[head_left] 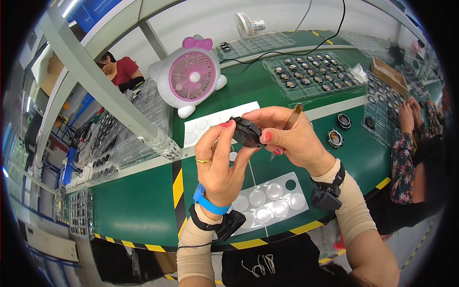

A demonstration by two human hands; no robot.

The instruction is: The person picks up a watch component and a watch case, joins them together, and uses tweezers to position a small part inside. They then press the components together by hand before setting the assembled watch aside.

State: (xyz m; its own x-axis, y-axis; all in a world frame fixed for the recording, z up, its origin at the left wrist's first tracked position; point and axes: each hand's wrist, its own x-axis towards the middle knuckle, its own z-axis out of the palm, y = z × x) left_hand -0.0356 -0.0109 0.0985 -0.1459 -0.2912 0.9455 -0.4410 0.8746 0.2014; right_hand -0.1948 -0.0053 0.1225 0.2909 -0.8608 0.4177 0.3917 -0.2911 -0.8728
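Note:
In front of me, above the green table, a black round watch case (247,132) is held up between both hands. My left hand (217,165) is closed on its left side, fingertips at the rim. From the right, my right hand (303,141) pinches the same case. Metal tweezers (295,115) also stick out from between the right hand's fingers. Below the hands lies a sheet of clear round films (298,184), with one dark round gap at its upper right. Behind them is a white sheet with round stickers (220,113).
A pink and white fan (191,79) stands behind my left hand. Two round watch cases (335,138) lie to the right. Farther back sits a clear tray (282,91) of small parts. A grey post (103,86) rises at left. A co-worker's hands (409,115) are at far right.

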